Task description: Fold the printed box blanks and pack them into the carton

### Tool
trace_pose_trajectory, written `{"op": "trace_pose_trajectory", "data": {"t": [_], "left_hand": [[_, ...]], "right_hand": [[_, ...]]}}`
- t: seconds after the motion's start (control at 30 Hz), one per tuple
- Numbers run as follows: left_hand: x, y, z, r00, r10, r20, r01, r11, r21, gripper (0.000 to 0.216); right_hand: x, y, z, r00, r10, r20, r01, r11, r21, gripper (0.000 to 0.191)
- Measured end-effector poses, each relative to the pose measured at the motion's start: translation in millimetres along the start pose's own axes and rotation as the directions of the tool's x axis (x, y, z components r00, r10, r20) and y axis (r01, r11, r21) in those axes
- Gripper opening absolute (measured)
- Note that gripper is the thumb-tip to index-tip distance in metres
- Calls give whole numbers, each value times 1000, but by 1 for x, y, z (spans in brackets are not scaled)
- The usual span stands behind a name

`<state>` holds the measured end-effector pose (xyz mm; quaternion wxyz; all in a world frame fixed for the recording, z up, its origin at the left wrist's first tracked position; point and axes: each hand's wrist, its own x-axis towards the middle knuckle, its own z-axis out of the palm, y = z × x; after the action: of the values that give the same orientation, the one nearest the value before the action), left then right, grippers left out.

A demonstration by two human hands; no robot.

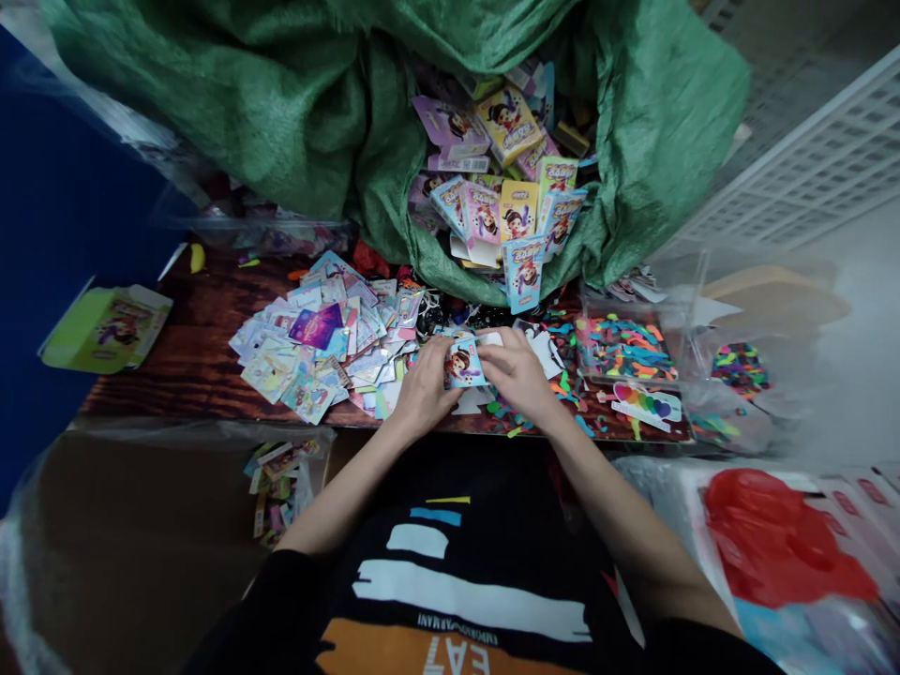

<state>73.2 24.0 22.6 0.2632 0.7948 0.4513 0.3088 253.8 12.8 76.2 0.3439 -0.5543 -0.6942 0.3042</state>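
Observation:
Both hands meet over the near edge of a dark wooden table. My left hand and my right hand each grip a side of one small light-blue cartoon box, fingers curled round it. To the left of my hands lies a spread of several flat picture cards. Behind them a big green woven sack gapes open, spilling several small cartoon boxes toward the table.
A clear tray of bright paper shapes and a rainbow heart card lie to the right. A lime-green box sits far left. A clear bag of cards hangs below the table; a red plastic bag lies at right.

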Motion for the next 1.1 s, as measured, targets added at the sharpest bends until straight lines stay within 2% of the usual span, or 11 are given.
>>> {"op": "trace_pose_trajectory", "data": {"t": [0.07,0.13,0.23,0.3,0.4,0.53,0.73,0.9,0.97,1.03,1.1], "left_hand": [[4,-2,-2,999,-36,-17,36,999,-10,64],[5,-6,-6,995,-91,-41,91,996,-19,64],[2,-13,-11,986,-155,-52,153,987,-52,63],[-2,-16,-12,986,-163,-45,160,984,-78,64],[-8,-17,-8,990,-137,-22,134,984,-117,69],[-12,-14,-2,991,-129,28,132,972,-193,72],[-16,-16,-6,990,-136,49,143,962,-233,70],[-17,-16,-6,987,-150,55,159,958,-237,70],[-17,-14,-6,987,-150,61,161,959,-235,69],[-18,-14,-7,987,-147,68,159,960,-231,70],[-18,-13,-9,987,-145,71,157,962,-222,70]], "right_hand": [[1,4,-18,998,33,47,-41,983,179,16],[-4,11,-37,996,76,-36,-62,957,284,16],[-23,28,-52,961,176,-212,-134,971,198,13],[-41,39,-46,957,223,-183,-217,975,55,13],[-66,51,-19,972,216,-92,-229,957,-179,14],[-71,56,4,975,184,-121,-217,894,-392,17],[-51,61,-17,961,216,-176,-241,960,-142,15],[-60,60,-4,952,296,-77,-303,881,-364,10],[-63,62,1,940,333,-79,-335,846,-416,13],[-61,66,1,936,329,-125,-352,874,-334,14],[-57,69,-5,923,341,-179,-363,925,-112,16]]}}
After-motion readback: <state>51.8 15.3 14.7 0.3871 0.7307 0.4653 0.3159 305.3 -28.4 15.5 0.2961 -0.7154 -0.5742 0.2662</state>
